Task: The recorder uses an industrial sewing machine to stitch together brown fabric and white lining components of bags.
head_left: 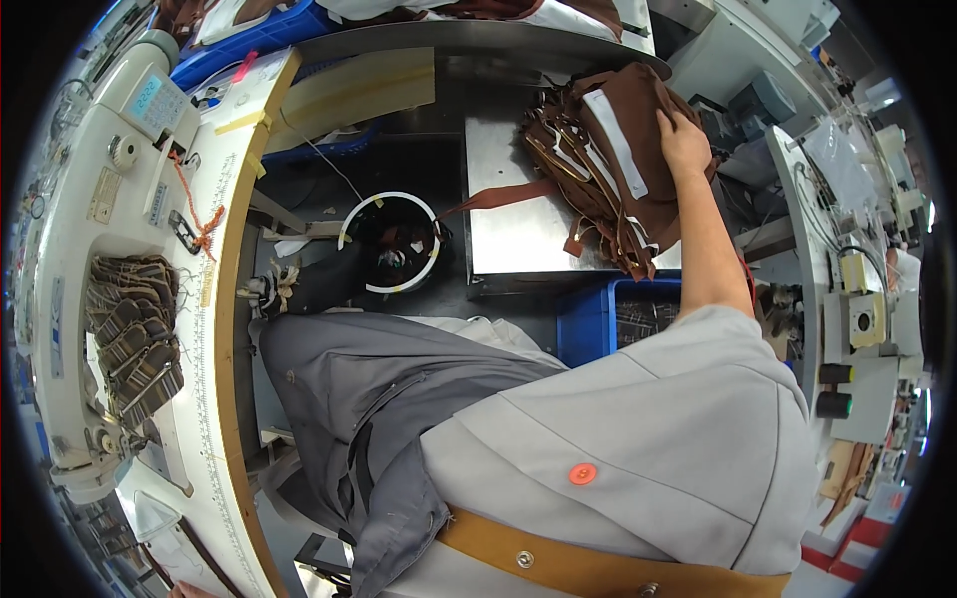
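A thick bundle of brown fabric pieces [660,115] with a white strip on top lies on a metal surface. My right hand [686,148] is at the bundle's upper right side, its fingers closed on the cloth; part of the grip is hidden. From the bundle's left side a brown strap [503,195] runs over the metal edge toward a round black bin with a white rim [436,261]. Only a sliver of my left hand [186,590] shows at the bottom edge, by the sewing table, with its fingers mostly cut off.
A white sewing machine [62,269] stands on the table at left, with striped fabric pieces [138,324] stacked on it. The metal surface [503,244] has a raised edge. Below it sits a blue crate [586,324]. Another worktable [812,259] with cables borders the right.
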`<state>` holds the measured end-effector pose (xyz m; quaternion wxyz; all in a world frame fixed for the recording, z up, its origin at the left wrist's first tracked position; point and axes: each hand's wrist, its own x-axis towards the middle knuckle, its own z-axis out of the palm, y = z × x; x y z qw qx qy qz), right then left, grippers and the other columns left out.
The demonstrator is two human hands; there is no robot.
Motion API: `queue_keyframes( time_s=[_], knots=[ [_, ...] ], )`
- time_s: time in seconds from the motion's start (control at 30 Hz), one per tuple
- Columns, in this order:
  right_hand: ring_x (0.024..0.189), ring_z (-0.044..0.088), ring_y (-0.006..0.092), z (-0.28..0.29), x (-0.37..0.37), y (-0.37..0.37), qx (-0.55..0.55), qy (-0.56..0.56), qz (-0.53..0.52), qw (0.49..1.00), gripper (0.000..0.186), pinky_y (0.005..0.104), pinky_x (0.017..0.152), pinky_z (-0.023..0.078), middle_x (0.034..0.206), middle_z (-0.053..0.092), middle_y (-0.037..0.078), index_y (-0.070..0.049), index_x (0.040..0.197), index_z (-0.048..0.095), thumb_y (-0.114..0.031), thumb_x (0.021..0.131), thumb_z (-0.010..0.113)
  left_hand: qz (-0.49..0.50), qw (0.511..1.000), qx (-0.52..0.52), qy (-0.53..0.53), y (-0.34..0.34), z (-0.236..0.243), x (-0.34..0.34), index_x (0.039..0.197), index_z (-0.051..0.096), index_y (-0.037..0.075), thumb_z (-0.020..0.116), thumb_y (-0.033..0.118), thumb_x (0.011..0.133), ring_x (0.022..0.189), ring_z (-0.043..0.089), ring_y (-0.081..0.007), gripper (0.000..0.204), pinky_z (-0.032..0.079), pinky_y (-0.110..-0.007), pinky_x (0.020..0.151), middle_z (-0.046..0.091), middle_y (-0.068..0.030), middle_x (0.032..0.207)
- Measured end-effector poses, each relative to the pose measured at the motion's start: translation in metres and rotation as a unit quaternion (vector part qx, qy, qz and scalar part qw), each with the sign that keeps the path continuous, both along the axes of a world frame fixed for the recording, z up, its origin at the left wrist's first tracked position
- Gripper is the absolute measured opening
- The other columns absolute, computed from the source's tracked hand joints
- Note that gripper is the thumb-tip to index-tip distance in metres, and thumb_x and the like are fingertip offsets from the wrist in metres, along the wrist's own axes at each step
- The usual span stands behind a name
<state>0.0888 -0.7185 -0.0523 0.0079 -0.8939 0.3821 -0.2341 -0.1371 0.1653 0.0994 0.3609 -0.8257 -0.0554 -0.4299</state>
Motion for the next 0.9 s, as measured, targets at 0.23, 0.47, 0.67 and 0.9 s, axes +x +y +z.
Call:
queue_keyframes(
  time_s=[0.23, 0.47, 0.67, 0.9],
  knots=[
    [0.065, 0.058, 0.0433, 0.088, 0.029, 0.246, 0.178, -0.147, 0.469, 0.852, 0.034, 0.0451, 0.058, 0.047, 0.069, 0.060, 0.023, -0.002, 0.083, 0.060, -0.032, 0.096, 0.061, -0.177, 0.956, -0.210, 0.101, -0.038, -0.012, 0.011, 0.106, 0.066, -0.006, 0.062, 0.009, 0.096, 0.093, 0.066, -0.0297, 0.018, 0.051, -0.037, 0.085, 0.069, -0.0171, 0.101],
    [0.051, 0.051, 0.0212, 0.115, -0.027, 0.455, 0.386, -0.144, 0.743, 0.527, 0.026, 0.0321, 0.049, 0.042, 0.063, 0.054, 0.013, -0.001, 0.086, 0.052, -0.018, 0.089, 0.071, -0.431, 0.557, -0.658, 0.266, -0.215, -0.038, 0.083, 0.146, 0.036, 0.001, 0.088, 0.059, 0.063, 0.116, 0.063, -0.0294, 0.114, 0.049, -0.039, 0.095, 0.062, -0.0180, 0.126],
    [0.077, 0.065, 0.0141, 0.135, -0.047, 0.554, 0.457, -0.090, 0.868, 0.172, 0.028, 0.0260, 0.068, 0.052, 0.093, 0.065, 0.011, 0.001, 0.107, 0.059, -0.015, 0.089, 0.073, -0.282, 0.659, -0.691, 0.092, -0.188, -0.021, 0.042, 0.136, 0.044, 0.001, 0.063, -0.004, 0.077, 0.103, 0.067, -0.0233, 0.062, 0.052, -0.033, 0.088, 0.067, -0.0153, 0.109],
    [0.104, 0.061, 0.0213, 0.155, 0.000, 0.613, 0.279, -0.176, 0.904, 0.273, 0.047, 0.0328, 0.082, 0.050, 0.123, 0.063, 0.010, -0.004, 0.123, 0.061, -0.013, 0.080, 0.077, -0.313, 0.437, -0.843, 0.002, -0.073, 0.015, -0.056, 0.134, 0.048, 0.000, 0.043, -0.012, 0.077, 0.101, 0.065, -0.0144, 0.058, 0.048, -0.024, 0.092, 0.068, -0.0147, 0.115]
  ],
)
